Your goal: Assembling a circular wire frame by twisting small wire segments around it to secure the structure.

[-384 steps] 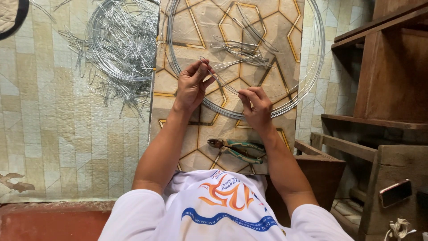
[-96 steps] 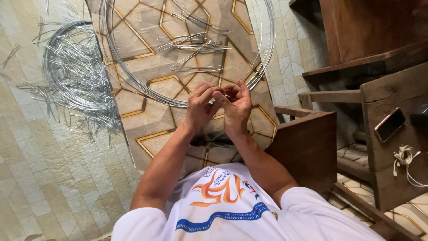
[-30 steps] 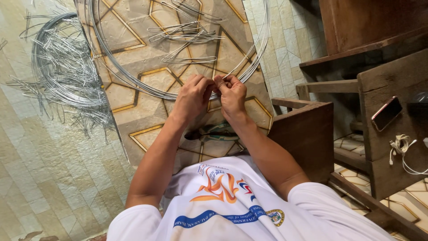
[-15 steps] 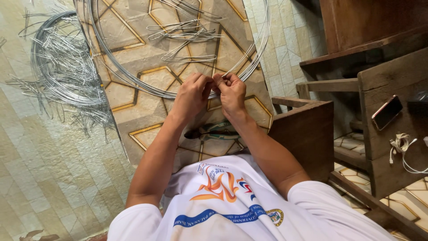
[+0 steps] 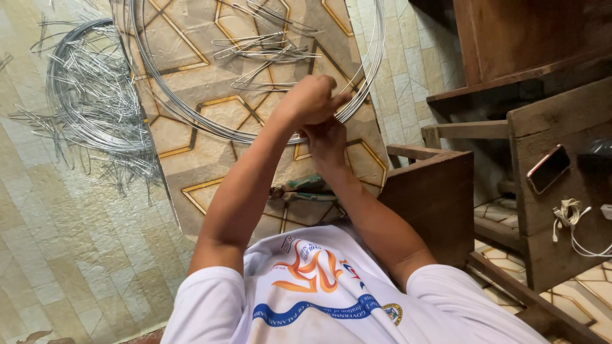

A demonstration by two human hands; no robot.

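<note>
Your hands meet on the wire hoop.
Your left hand point(image 5: 310, 99) closes over the wire hoop point(image 5: 191, 118); your right hand point(image 5: 326, 141) beneath seems to pinch it, mostly hidden.

Home workshop; tiled floor point(image 5: 70, 255), wire coils point(image 5: 89, 102), wooden furniture point(image 5: 548, 210).

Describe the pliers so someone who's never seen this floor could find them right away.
Start at the patterned board with gold lines on the floor. At its near edge, under the person's forearms, lie the pliers. Unlike the bare silver wire around, they have green handles.
</note>
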